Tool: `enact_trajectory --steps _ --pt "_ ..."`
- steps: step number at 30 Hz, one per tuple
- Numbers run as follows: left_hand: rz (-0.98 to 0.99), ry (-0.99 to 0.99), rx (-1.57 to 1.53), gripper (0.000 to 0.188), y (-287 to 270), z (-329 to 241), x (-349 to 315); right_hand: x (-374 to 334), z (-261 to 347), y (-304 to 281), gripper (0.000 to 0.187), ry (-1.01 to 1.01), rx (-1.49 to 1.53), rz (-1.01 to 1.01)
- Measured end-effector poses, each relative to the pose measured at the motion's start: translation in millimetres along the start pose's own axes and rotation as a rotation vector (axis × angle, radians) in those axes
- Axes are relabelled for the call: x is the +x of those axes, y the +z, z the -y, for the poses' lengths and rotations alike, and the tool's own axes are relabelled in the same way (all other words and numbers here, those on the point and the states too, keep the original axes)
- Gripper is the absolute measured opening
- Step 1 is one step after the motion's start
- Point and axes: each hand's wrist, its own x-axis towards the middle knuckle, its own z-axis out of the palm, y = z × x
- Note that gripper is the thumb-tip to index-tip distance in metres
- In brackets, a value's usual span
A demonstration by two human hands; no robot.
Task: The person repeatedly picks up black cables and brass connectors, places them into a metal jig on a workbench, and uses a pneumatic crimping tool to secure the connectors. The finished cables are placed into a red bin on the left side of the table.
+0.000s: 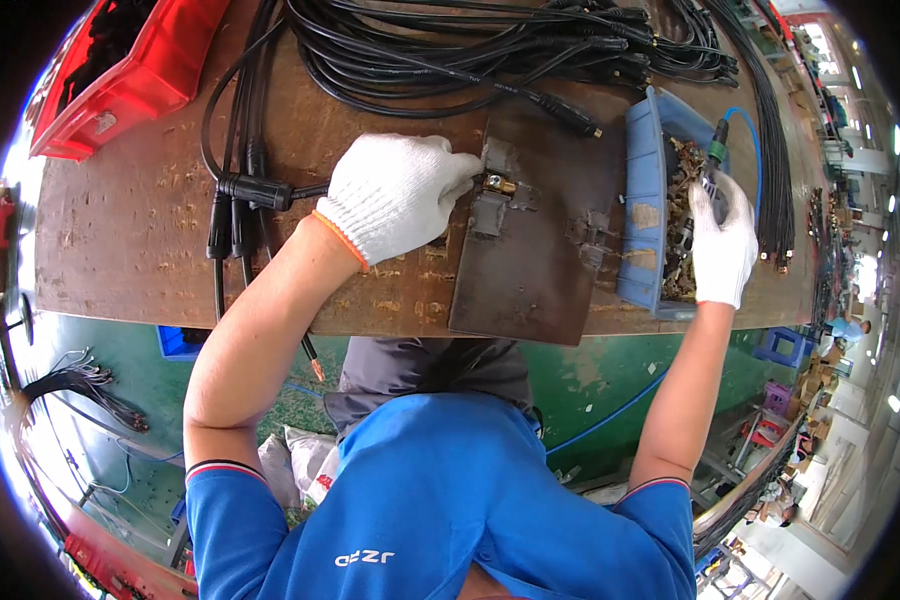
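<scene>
In a white knit glove with an orange cuff, my left hand (400,195) is closed round a black cable (310,190). A brass terminal (499,184) sticks out just past its fingertips, over a dark metal plate (530,270) with worn grey tape patches. From the wrist side the cable runs to a thick black moulded joint (253,190). My right hand (723,235), also gloved, is wrapped round a slim powered hand tool (716,150) with a green and black body and a blue hose. It is at the right side of a blue bin (645,215) of small brass parts (682,205).
Black cables (420,60) lie coiled across the back of the brown table (110,240). A red bin (135,100) of black parts stands at the far left. More thin black cables (770,150) hang along the right. Below the front edge is green floor (590,375).
</scene>
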Motion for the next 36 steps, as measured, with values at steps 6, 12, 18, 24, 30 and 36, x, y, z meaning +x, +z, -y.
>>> enact_trajectory --steps 6,12,18,24,30,36 --pt "-0.014 0.026 0.016 0.019 -2 0 2 7 -44 20 0.083 0.224 -0.139 0.265" --pt "-0.028 0.036 0.014 0.019 0 3 -1 15 -55 24 0.073 0.290 0.399 0.170" --pt "-0.015 0.034 0.037 0.021 0 -1 -1 31 -31 -26 0.023 0.554 1.373 -0.142" --pt "0.016 0.033 0.088 0.022 -2 -3 -2 44 31 -35 0.033 0.121 2.186 0.197" --pt "0.070 -0.022 0.064 0.025 -6 -8 2 15 120 24 0.022 -0.063 2.038 0.295" --pt "0.072 -0.006 0.064 0.024 -6 -7 1 1 150 58 0.029 0.006 2.124 0.443"
